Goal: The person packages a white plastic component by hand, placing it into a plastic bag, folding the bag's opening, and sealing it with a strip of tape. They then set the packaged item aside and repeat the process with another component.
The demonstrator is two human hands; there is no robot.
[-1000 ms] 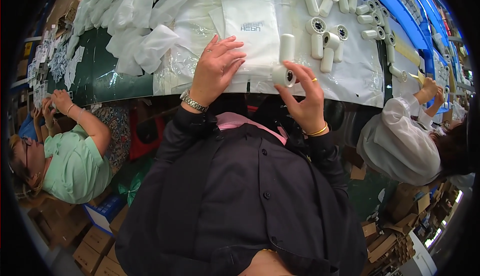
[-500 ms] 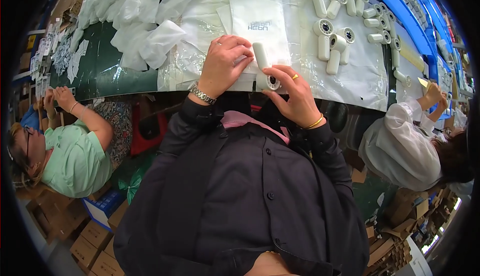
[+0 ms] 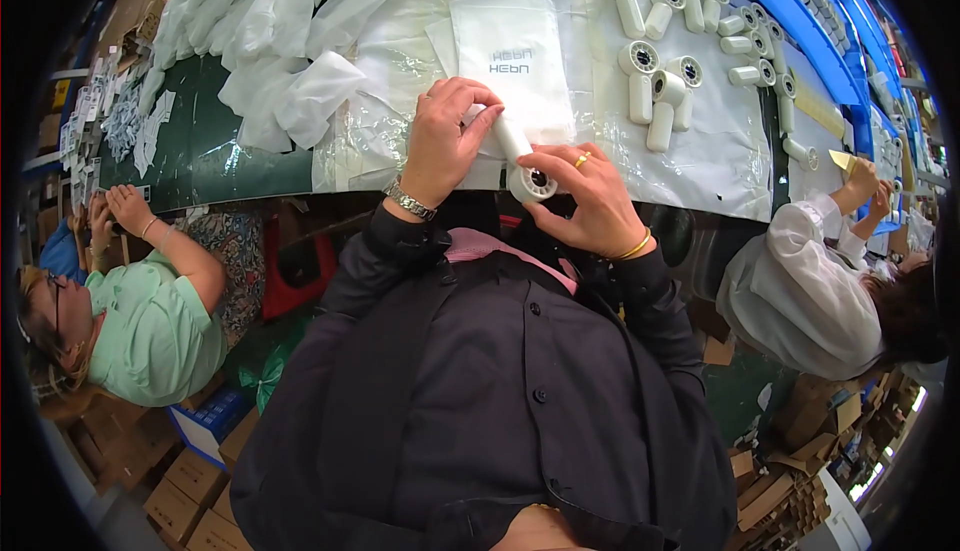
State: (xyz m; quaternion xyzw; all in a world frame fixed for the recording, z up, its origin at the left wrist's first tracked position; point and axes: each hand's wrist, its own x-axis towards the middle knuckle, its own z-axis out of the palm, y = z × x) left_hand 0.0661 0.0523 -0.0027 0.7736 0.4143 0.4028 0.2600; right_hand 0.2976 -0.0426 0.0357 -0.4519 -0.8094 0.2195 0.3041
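While two co-workers sit at either side, a person in a dark shirt handles one part at the table [image 3: 250,166] edge.

Landmark: flat white pouch [image 3: 512,61] w/ dark print, lying on clear plastic sheet [image 3: 700,151] at table centre.

White roller [image 3: 520,156]: just below the pouch, over the table's near edge; cylinder w/ round black-centred end cap, tilted, cap end toward the person.

Left hand [image 3: 445,141]: fingers curled round the roller's upper shaft, pinching it; metal watch at wrist.

Right hand [image 3: 585,201]: thumb & fingers closed on the roller's cap end; gold ring, gold bangle.

Loose rollers [image 3: 655,76]: right of the pouch, approx. a dozen, scattered on the sheet, some touching.

Empty white bags [image 3: 270,41]: left of the pouch, heaped.

Blue rail [image 3: 790,1]: well right of the pouch, along table's far side.

Co-worker in green top [image 3: 150,321]: far left of the pouch, hands at table edge.

Co-worker in white top [image 3: 810,291]: far right, hand raised near the rail.
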